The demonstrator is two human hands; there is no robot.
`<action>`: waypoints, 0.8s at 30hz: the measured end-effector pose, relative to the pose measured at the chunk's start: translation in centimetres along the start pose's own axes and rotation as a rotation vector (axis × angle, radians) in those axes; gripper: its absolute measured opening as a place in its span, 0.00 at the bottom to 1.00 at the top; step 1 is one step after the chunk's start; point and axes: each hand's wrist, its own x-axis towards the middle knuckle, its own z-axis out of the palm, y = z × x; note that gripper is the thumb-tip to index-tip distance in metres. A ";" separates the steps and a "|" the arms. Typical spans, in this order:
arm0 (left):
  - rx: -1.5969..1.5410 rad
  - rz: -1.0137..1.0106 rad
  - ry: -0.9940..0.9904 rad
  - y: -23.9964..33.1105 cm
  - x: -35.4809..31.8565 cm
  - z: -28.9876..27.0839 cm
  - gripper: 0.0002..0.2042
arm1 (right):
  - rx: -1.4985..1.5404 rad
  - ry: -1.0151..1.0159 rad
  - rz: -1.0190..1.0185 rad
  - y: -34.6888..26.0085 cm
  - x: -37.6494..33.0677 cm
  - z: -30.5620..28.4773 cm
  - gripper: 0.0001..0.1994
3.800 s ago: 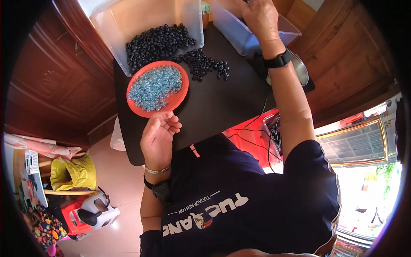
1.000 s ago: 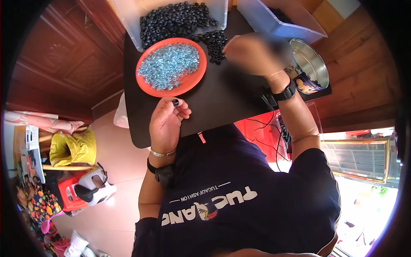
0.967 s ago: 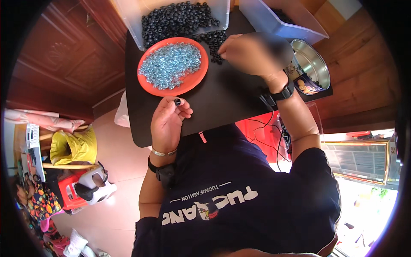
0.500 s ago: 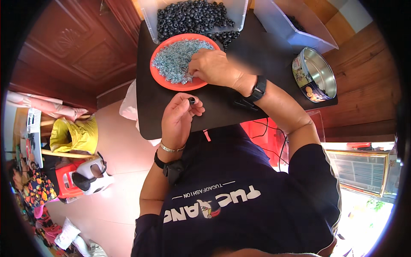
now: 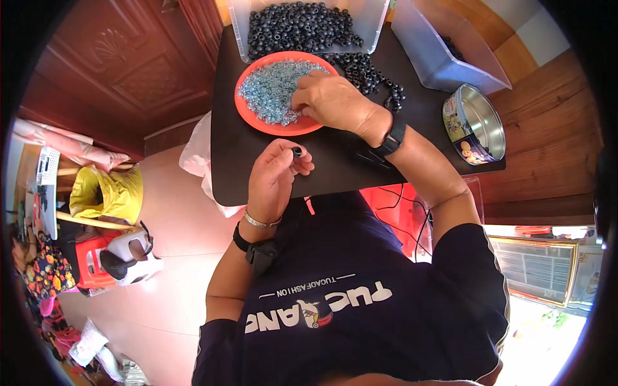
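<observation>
A: Pinching a small black bead (image 5: 297, 152) between thumb and fingertips, the left hand (image 5: 275, 180) hovers over the near edge of the black table (image 5: 335, 174), its fingers curled in around the bead.

B: And the right hand (image 5: 333, 101)?

A: It rests on the orange plate (image 5: 257, 119), fingers bent down into the heap of small pale blue rings (image 5: 270, 90); whether it has gripped any cannot be told.

B: What lies around it?

A: More black beads fill a clear tub (image 5: 370, 22) behind the plate, some spilled loose (image 5: 370, 71) on the table just beside the right hand. A round tin (image 5: 473, 125) sits well apart to the right.
</observation>
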 end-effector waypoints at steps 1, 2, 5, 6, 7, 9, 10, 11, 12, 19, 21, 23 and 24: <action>0.005 -0.003 0.002 0.0 0.0 0.0 0.11 | -0.001 0.000 -0.002 0.0 0.1 0.1 0.03; 0.004 -0.002 0.002 0.0 0.0 0.0 0.11 | -0.009 -0.015 -0.009 0.0 0.2 0.1 0.03; 0.045 0.011 -0.001 -0.1 0.0 -0.1 0.13 | -0.014 -0.060 0.005 -0.1 0.2 0.1 0.03; 0.044 0.008 0.000 -0.1 0.0 -0.1 0.13 | -0.009 -0.089 0.030 -0.1 0.2 0.1 0.04; 0.043 0.005 0.001 -0.1 0.0 -0.1 0.13 | -0.011 -0.090 0.028 0.0 0.0 0.1 0.04; 0.038 0.008 0.003 -0.1 0.0 -0.1 0.13 | -0.014 -0.061 0.024 0.1 -0.2 0.1 0.04; 0.036 0.009 0.007 -0.1 -0.1 -0.2 0.13 | -0.014 -0.063 0.020 0.2 -0.3 -0.1 0.04; 0.034 0.013 0.011 -0.2 -0.1 -0.2 0.13 | 0.075 -0.055 0.074 0.3 -0.3 -0.6 0.05; 0.033 0.003 0.010 -0.2 -0.1 -0.2 0.13 | 0.162 -0.046 0.130 0.4 -0.4 -1.0 0.06; 0.034 -0.017 0.003 -0.1 0.0 -0.2 0.13 | 0.556 -0.058 0.367 1.6 -0.9 -1.5 0.06; 0.034 -0.013 0.007 -0.1 0.0 -0.2 0.13 | 0.525 0.021 0.344 1.6 -0.9 -1.4 0.06; 0.033 -0.009 0.013 -0.2 -0.1 -0.2 0.13 | 0.485 0.001 0.321 1.3 -0.8 -1.9 0.05; 0.039 -0.012 0.012 -0.1 -0.1 -0.2 0.13 | 0.441 -0.016 0.301 1.3 -0.8 -2.1 0.05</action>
